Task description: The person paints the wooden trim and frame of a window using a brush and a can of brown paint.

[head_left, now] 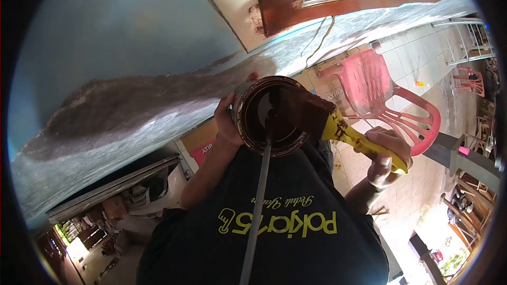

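Note:
My left hand (227, 119) is wrapped around the side of a paint can (244, 121), its open mouth facing me. Dark brown paint coats the can's rim and inside. In my right hand (390, 155) is a paintbrush (364, 145) with a yellow, paint-smeared handle. Its wide brown-stained head lies across the can's opening; whether the bristle tips touch paint inside cannot be made out. A thin grey strip (257, 206) runs from the can's mouth down in front of my dark shirt (264, 253).
A blue wall (142, 26) with a bare grey patch is at the left. Above is a brown-painted window frame (285, 13). A red plastic chair (369, 82) stands on the tiled floor (406, 53) at right, near cardboard boxes (334, 95). A cable (320, 45) hangs by the wall.

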Tool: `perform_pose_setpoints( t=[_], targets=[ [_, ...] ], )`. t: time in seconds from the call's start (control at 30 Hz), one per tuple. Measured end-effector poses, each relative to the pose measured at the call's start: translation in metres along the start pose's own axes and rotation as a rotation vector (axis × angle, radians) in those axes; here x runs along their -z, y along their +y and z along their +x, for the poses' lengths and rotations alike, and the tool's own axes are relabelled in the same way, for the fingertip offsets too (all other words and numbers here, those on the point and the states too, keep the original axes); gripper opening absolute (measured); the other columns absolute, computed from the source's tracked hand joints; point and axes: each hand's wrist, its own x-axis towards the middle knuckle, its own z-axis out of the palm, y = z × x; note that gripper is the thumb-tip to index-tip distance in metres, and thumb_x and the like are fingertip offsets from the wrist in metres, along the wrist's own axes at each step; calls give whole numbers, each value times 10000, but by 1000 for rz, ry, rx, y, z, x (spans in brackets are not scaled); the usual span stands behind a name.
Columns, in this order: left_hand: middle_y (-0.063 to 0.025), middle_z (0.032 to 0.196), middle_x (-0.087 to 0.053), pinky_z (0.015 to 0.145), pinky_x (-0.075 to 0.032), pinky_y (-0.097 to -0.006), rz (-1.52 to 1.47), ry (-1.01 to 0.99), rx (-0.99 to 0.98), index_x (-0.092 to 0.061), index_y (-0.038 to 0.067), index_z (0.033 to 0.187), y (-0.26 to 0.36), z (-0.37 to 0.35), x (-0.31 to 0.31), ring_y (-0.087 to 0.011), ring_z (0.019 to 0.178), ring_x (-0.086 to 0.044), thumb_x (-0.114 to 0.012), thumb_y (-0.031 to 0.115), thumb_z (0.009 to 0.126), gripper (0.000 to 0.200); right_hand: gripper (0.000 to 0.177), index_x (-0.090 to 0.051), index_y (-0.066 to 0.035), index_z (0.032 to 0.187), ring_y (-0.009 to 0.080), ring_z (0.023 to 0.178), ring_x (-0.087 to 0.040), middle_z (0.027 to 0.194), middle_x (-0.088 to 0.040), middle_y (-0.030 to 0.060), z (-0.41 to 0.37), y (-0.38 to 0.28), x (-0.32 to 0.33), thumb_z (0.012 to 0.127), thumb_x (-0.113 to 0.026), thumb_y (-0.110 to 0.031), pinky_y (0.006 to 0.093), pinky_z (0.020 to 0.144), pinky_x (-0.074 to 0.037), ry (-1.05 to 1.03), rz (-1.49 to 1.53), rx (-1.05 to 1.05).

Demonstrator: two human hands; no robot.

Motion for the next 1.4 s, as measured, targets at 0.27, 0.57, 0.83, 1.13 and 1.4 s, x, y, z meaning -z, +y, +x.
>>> perform_pose_setpoints(
  t=[0.27, 0.57, 0.83, 1.13, 1.4],
  targets=[
    [-132, 1471, -407, 1133, -314, -466, 209, 212, -26, -237, 52, 1492, 0, 3, -3, -307, 1354, -399, -433, 338, 925, 664, 412, -645, 55, 970, 250, 633, -664, 741, -679, 144, -12, 12, -1, 923, -624, -355, 347, 624, -561, 50, 133, 127],
    [-147, 1468, -406, 1116, -337, -493, -7, 39, 23, -272, 70, 1480, -1, 6, 3, -321, 1350, -401, -433, 365, 933, 642, 420, -648, 67, 962, 247, 637, -671, 739, -683, 156, -9, 12, -2, 912, -643, -350, 325, 618, -557, -12, 137, 81],
    [-148, 1473, -397, 1120, -326, -515, 415, -11, 2, -285, 103, 1481, 2, 5, 15, -326, 1363, -382, -433, 388, 932, 636, 442, -635, 57, 975, 259, 654, -675, 747, -671, 153, -18, 17, -5, 932, -610, -382, 352, 652, -570, 28, 145, 78],
    [-143, 1499, -366, 1122, -318, -512, 156, 132, 50, -276, 107, 1497, 5, 4, 9, -323, 1378, -363, -419, 398, 941, 643, 482, -634, 48, 940, 256, 642, -669, 736, -665, 159, -16, 20, -10, 933, -597, -432, 330, 627, -559, 100, 163, 56],
    [-141, 1514, -350, 1150, -270, -483, 373, 194, -17, -252, 74, 1506, -2, 8, -19, -313, 1394, -338, -388, 421, 943, 675, 456, -643, 63, 901, 263, 605, -645, 715, -656, 175, -2, 16, -9, 918, -621, -391, 344, 591, -532, 74, 186, 69]
  ],
)
